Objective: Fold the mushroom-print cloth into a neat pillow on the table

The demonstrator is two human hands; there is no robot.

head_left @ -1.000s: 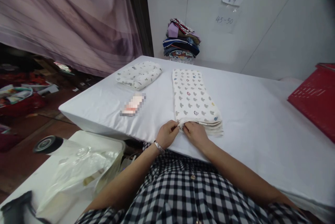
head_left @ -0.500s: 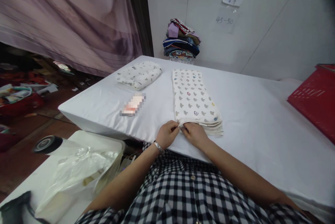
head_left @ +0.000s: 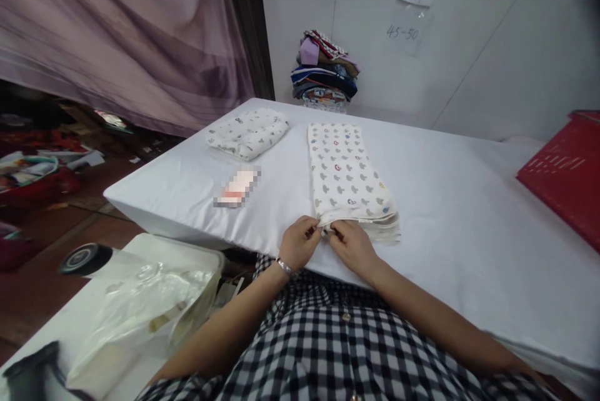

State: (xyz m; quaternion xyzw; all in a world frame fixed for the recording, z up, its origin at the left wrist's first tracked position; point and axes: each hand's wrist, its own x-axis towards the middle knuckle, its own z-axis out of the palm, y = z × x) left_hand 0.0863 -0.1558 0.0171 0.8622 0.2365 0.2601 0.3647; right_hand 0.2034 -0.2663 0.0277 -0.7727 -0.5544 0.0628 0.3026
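Note:
A white cloth (head_left: 344, 170) printed with grey mushroom shapes and a few coloured ones lies folded in layers, lengthwise away from me. At its near left corner, my left hand (head_left: 300, 240) pinches the edge between thumb and fingers. Just to the right, my right hand (head_left: 351, 245) is closed on the near edge of the same cloth, its fingertips partly hidden against the layers. Both hands rest close together by the table's front edge. The layered edges show to the right of my right hand.
Another folded printed cloth (head_left: 248, 133) lies at the back left of the white-covered table (head_left: 450, 220). Nearer is a blurred-out phone-like object (head_left: 238, 187). Folded clothes (head_left: 324, 70) are stacked behind the table, a red basket (head_left: 562, 176) stands right, and a plastic bag (head_left: 145, 301) lies lower left.
My right hand's fingers have shifted slightly along the near edge, and the top layer there looks a little lifted. My left hand keeps its pinch at the corner.

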